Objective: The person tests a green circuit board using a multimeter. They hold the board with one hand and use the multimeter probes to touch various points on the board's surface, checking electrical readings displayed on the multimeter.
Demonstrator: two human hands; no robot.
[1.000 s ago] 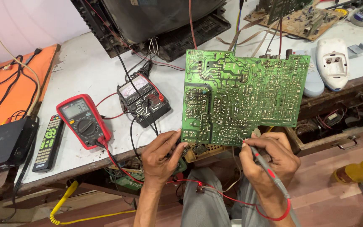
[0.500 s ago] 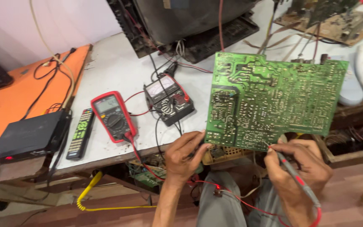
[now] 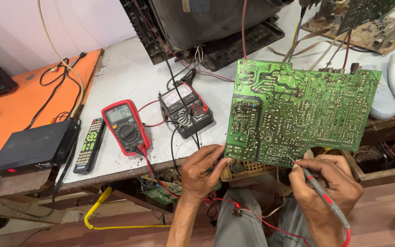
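Now the view sits closer and lower than a second ago, with the green circuit board [image 3: 298,114] filling more of the centre; the board tilts solder side up, its near edge over the front edge of the bench [image 3: 129,73]. The right hand [image 3: 328,192] has a closed pen-style grip on a grey-and-red test probe [image 3: 318,190], and the tip now touches the board's lower edge near the middle, a little further in than half a second back, so the probing has moved to a new solder point. The left hand [image 3: 202,174] keeps its place at the board's lower left corner, fingers curled shut against the edge; whether it also pinches a second probe I cannot tell, though red wire [image 3: 252,215] runs under it. The red digital multimeter [image 3: 125,126] lies on the bench left of the board, display lit, leads trailing to the hands. Just beside it stands a black analogue meter [image 3: 186,110]. Further left: a remote control [image 3: 89,145], a black set-top box [image 3: 35,146], an orange surface [image 3: 37,96]. A television chassis [image 3: 206,27] stands behind.
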